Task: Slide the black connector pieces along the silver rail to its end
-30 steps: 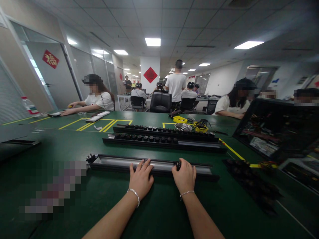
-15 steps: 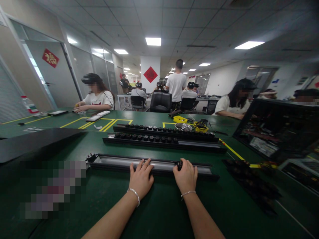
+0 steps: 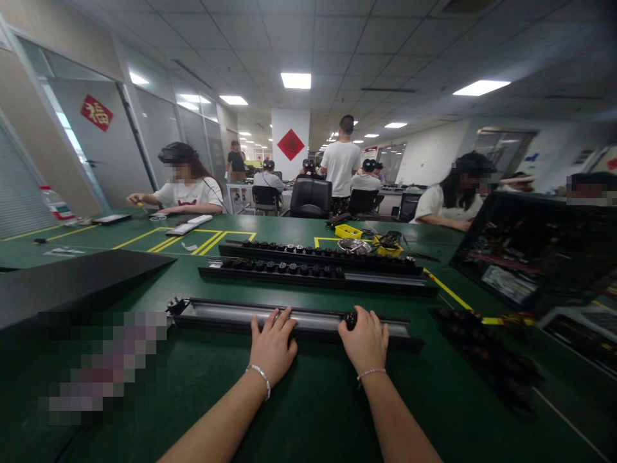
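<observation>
A long black rail with a silvery inner channel (image 3: 222, 314) lies across the green table in front of me. My left hand (image 3: 272, 347) rests on its middle, fingers spread over the channel and near edge, holding nothing. Further right, my right hand (image 3: 365, 337) has its thumb and fingers around a small round black part (image 3: 350, 320) at the channel. A small dark piece (image 3: 177, 305) sits at the rail's left end.
Beyond lie two more rails (image 3: 393, 281) with rows of black round parts. Yellow trays (image 3: 348, 231) and a metal bowl (image 3: 354, 246) stand behind them. Dark parts (image 3: 489, 357) lie at right, near an open case (image 3: 535, 251). People sit at both sides.
My right hand has slid slightly right along the rail with the black part. My left hand has stayed in place. The seated person at left has moved a hand outward.
</observation>
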`<action>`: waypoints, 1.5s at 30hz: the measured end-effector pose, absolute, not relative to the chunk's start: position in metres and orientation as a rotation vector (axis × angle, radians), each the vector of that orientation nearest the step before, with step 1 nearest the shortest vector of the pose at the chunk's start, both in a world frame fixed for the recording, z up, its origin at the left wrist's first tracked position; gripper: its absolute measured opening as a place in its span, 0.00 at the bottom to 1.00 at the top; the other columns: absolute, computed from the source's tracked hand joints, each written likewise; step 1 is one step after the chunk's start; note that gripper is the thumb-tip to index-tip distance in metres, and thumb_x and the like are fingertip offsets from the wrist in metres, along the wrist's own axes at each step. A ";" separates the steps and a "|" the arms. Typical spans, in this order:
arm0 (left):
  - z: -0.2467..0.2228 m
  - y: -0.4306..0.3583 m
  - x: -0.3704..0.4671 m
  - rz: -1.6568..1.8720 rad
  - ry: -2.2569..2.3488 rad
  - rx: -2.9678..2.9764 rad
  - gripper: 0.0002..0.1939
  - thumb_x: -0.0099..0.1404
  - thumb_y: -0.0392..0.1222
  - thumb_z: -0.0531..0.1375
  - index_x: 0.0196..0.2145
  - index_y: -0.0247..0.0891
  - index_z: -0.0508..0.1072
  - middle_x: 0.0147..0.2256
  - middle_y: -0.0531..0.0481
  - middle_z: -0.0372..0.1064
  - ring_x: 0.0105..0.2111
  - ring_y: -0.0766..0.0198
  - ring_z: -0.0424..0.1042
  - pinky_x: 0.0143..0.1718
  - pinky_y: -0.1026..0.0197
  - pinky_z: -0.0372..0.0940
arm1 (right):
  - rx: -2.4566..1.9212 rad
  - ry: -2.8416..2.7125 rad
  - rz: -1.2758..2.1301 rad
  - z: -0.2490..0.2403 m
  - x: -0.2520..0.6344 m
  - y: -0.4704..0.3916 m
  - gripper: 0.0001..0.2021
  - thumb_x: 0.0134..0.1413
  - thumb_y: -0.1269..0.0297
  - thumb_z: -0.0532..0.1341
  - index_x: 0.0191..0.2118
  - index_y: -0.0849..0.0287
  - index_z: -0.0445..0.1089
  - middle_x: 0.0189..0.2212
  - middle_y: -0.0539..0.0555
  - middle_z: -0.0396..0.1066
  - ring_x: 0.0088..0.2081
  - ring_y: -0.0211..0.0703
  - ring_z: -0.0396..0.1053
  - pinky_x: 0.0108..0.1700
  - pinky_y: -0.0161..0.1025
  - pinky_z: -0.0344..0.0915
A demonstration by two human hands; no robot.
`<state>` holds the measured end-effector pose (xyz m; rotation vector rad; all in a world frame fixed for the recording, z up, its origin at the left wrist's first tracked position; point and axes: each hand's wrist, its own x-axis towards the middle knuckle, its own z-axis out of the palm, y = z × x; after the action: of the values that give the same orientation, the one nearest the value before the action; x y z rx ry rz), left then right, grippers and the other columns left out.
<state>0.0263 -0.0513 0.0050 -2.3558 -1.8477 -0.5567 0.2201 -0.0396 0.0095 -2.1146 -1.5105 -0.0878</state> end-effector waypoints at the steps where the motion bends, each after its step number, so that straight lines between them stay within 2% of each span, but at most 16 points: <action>1: 0.004 -0.051 0.026 -0.560 -1.846 -2.355 0.19 0.58 0.41 0.51 0.47 0.50 0.66 0.58 0.53 0.55 0.58 0.53 0.50 0.57 0.35 0.35 | -2.120 -1.518 -0.073 0.010 0.221 -0.040 0.25 0.49 0.58 0.50 0.52 0.63 0.60 0.51 0.60 0.63 0.57 0.51 0.51 0.57 0.54 0.40; 6: 0.002 -0.050 0.025 -0.579 -1.823 -2.364 0.19 0.58 0.41 0.51 0.47 0.50 0.65 0.58 0.54 0.55 0.58 0.54 0.50 0.57 0.34 0.34 | -2.126 -1.537 -0.055 0.014 0.225 -0.041 0.26 0.48 0.58 0.49 0.54 0.63 0.59 0.52 0.59 0.63 0.57 0.51 0.51 0.58 0.55 0.39; 11: 0.001 -0.050 0.025 -0.583 -1.819 -2.360 0.19 0.58 0.41 0.51 0.47 0.50 0.65 0.58 0.54 0.54 0.58 0.54 0.50 0.57 0.35 0.34 | -2.117 -1.566 -0.046 0.015 0.229 -0.043 0.25 0.49 0.61 0.49 0.54 0.63 0.59 0.52 0.59 0.63 0.57 0.48 0.52 0.59 0.51 0.39; 21: 0.001 -0.051 0.025 -0.588 -1.813 -2.357 0.18 0.58 0.40 0.51 0.47 0.51 0.65 0.58 0.55 0.55 0.58 0.54 0.51 0.57 0.35 0.35 | -2.073 -1.578 -0.047 0.014 0.236 -0.044 0.21 0.49 0.62 0.49 0.49 0.61 0.64 0.50 0.57 0.65 0.56 0.47 0.55 0.59 0.49 0.39; 45: -0.001 -0.049 0.024 -0.606 -1.795 -2.357 0.18 0.58 0.41 0.51 0.47 0.51 0.65 0.58 0.55 0.55 0.58 0.54 0.50 0.56 0.34 0.35 | -2.101 -1.553 0.006 0.016 0.239 -0.044 0.22 0.50 0.61 0.48 0.50 0.63 0.64 0.50 0.58 0.65 0.56 0.49 0.53 0.59 0.51 0.40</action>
<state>0.0236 -0.0493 -0.0010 -2.3570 -1.7948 -0.6060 0.2388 -0.0439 0.0158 -2.1005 -1.5528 0.0063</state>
